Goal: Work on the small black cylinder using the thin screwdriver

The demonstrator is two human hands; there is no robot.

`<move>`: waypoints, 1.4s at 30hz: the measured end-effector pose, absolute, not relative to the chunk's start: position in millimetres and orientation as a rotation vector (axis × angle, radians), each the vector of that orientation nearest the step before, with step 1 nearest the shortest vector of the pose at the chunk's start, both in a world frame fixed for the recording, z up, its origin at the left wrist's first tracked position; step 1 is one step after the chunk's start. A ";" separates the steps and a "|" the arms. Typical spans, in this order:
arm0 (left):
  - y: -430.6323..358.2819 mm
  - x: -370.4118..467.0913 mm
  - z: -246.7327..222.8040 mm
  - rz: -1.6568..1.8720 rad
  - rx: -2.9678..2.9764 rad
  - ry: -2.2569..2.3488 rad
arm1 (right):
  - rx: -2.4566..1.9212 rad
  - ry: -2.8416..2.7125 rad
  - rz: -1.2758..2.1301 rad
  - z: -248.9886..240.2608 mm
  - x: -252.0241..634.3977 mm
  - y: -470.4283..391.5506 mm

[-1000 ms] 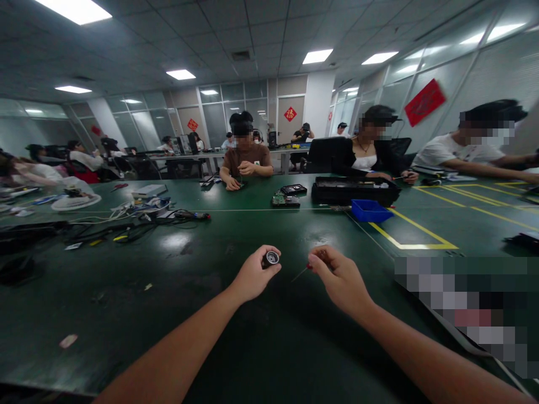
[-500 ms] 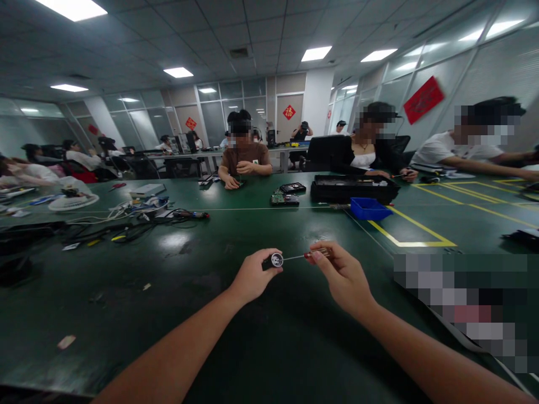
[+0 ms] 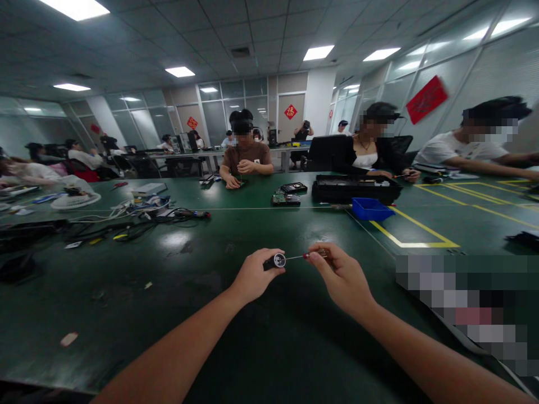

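My left hand (image 3: pixel 257 276) is closed round a small dark cylindrical part (image 3: pixel 278 260), whose pale round end with openings faces me. What kind of part it is I cannot make out. In my right hand (image 3: pixel 339 272) is a screwdriver (image 3: pixel 306 256) with a red-collared handle, pinched between thumb and fingers. Its thin metal shaft points left and its tip is at the rim of the round end; whether it sits inside an opening is too small to tell. Both hands are held above the green table (image 3: pixel 168 314).
A blue bin (image 3: pixel 370 210) stands beyond my right hand, near a long black casing (image 3: pixel 356 189). Hard drives (image 3: pixel 288 194) lie at the middle. Tangled cables (image 3: pixel 143 221) spread over the left side. Co-workers (image 3: pixel 246 154) sit across the table.
The view has shifted very slightly. The screwdriver's handle sits a touch closer to the round part, and both hands keep their grip.
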State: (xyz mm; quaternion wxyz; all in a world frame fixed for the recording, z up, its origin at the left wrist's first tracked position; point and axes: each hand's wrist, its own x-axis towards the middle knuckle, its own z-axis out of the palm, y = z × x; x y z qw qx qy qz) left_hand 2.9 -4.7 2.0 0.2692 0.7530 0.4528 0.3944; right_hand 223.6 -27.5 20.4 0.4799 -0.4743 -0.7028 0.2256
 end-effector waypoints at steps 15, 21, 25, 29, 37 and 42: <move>-4.8 -1.1 1.8 0.966 2.201 1.275 | -1.298 -1.855 0.513 31.6 221.1 -31.3; -3.9 -0.8 -1.3 0.957 2.225 1.283 | -1.259 -1.832 0.518 30.9 219.4 -31.6; -2.9 -1.2 -1.2 0.970 2.219 1.296 | -1.256 -1.851 0.574 29.2 220.1 -32.9; -3.1 -0.9 0.8 0.968 2.216 1.315 | -1.245 -1.724 0.616 24.2 219.3 -29.6; -4.4 -2.2 5.9 0.952 2.223 1.295 | -1.037 -1.129 1.202 12.3 216.0 -11.1; -4.6 -3.3 10.1 0.910 2.252 1.302 | -1.024 -1.087 1.199 8.4 219.0 -6.9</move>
